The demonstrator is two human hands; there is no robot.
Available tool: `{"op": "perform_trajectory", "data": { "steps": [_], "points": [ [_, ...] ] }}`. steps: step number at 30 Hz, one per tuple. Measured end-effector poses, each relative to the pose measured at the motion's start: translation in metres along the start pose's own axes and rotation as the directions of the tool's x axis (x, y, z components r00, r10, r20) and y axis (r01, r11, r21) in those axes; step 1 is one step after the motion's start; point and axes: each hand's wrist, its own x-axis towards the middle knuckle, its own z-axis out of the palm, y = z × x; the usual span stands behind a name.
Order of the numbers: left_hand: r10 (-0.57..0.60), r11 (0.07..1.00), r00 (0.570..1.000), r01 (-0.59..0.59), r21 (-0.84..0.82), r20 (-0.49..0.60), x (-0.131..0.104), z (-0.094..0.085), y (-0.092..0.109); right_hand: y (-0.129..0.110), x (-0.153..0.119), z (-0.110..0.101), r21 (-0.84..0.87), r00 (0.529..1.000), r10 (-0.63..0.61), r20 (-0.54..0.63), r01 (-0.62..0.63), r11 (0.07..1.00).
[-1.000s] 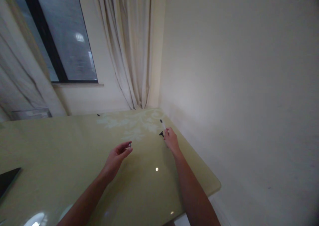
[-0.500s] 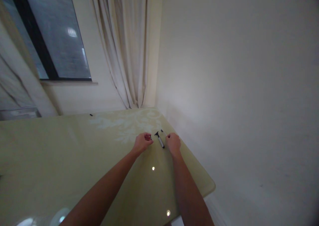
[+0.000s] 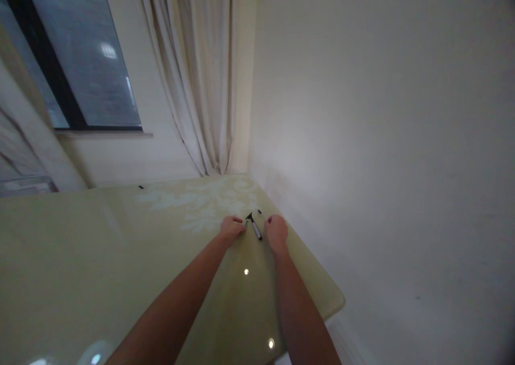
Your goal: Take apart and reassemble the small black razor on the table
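A razor (image 3: 255, 229) with a dark head and a grey-and-black handle lies on the glossy yellow-green table (image 3: 100, 268), between my hands. To its left, my left hand (image 3: 232, 229) pinches a small dark item (image 3: 246, 224) at its fingertips, too small to identify. My right hand (image 3: 277, 232) is closed at the razor's right, around the lower end of a thin white stick with a dark tip (image 3: 261, 213), which points up and left. The stick's lower part is hidden by my fingers.
A small black object (image 3: 140, 187) lies near the table's far edge. The wall (image 3: 362, 140) runs along the table's right side. A cream curtain (image 3: 201, 86) hangs behind the far edge, with a window (image 3: 88, 49) to its left.
The view has shifted slightly. The fingers of my left hand have turned, and the small dark item now shows more at their tips. My right hand keeps its hold on the stick.
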Motion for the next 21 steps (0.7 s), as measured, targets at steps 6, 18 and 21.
{"op": "perform_trajectory", "data": {
  "steps": [6,18,21],
  "points": [
    [-0.185,0.982,0.983,0.185,0.043,-0.005,-0.002,0.011,0.007,-0.001,-0.002,0.0,-0.029,1.0,0.0,0.015,0.001,1.0],
    [-0.099,0.993,0.994,0.097,-0.07,-0.036,-0.047,-0.022,-0.002,-0.011,0.0,-0.01,0.185,0.985,-0.024,-0.174,0.056,0.981],
    [0.017,0.996,0.998,-0.021,-0.085,-0.054,-0.073,-0.06,-0.026,-0.021,-0.001,-0.01,0.382,0.985,-0.036,-0.167,0.099,0.919]
  ]
}}
